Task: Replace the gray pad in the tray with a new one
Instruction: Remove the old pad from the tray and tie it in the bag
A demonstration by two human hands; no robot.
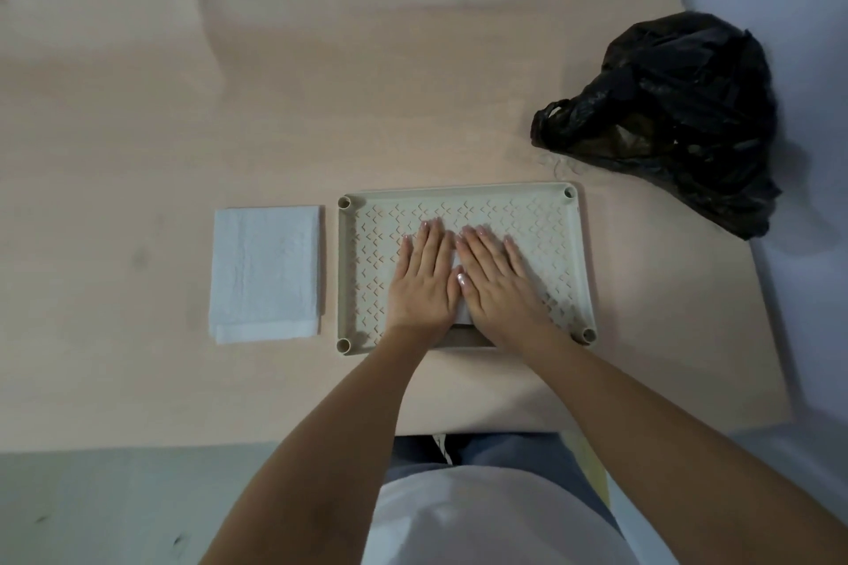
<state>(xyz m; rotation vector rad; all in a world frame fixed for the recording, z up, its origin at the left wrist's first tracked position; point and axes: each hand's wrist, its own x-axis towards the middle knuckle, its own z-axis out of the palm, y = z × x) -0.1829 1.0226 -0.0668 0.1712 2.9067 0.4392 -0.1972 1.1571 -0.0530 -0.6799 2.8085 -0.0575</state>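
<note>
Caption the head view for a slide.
Both hands, left and right, press flat on the beige perforated plastic tray; folded white pad waits beside it.

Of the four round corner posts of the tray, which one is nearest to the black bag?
The far right corner post of the tray: it stands closest to the black bag, on the tray's far edge.

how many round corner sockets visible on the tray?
4, one at each corner of the tray: far left, far right, near left, near right. None is covered by the hands.
</note>
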